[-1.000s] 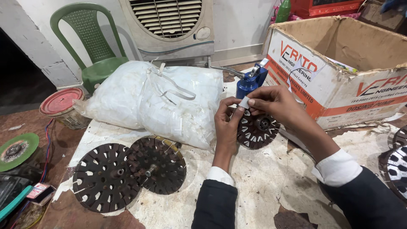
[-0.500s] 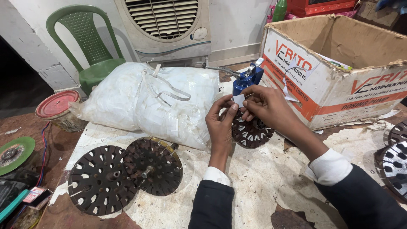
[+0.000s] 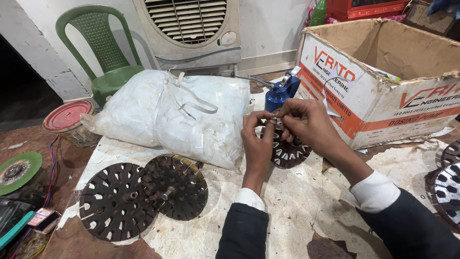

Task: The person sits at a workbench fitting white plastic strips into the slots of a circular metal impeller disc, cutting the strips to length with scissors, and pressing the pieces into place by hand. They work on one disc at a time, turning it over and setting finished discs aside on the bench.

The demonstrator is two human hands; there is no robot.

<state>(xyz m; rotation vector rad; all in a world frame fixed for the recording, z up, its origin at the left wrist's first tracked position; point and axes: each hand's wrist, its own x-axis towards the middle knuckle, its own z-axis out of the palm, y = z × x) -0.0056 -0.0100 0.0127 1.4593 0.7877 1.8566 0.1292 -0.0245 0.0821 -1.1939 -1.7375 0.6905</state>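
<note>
Paper slip (image 3: 277,123): small, pale, pinched at both ends between the fingertips of the left hand (image 3: 256,139) and the right hand (image 3: 306,125); each grip is closed on the slip, thumb against forefinger. Long axis runs roughly left to right, between the two hands. Held just above the near-left rim of a dark slotted stator disc (image 3: 287,151) lying flat on the table (image 3: 297,206); the disc's slots lie directly below and slightly right of the slip, and the right hand is the nearer to them. Blue oil can (image 3: 278,96) just beyond the hands; cardboard box (image 3: 383,96) to the right; white tied sack (image 3: 177,115) to the left; two further slotted discs (image 3: 143,192) near left, overlapping. Compared with a second ago: both hands sit a little lower and closer to the stator disc, fingertips drawn nearer together; the other items lie in the same arrangement.
</note>
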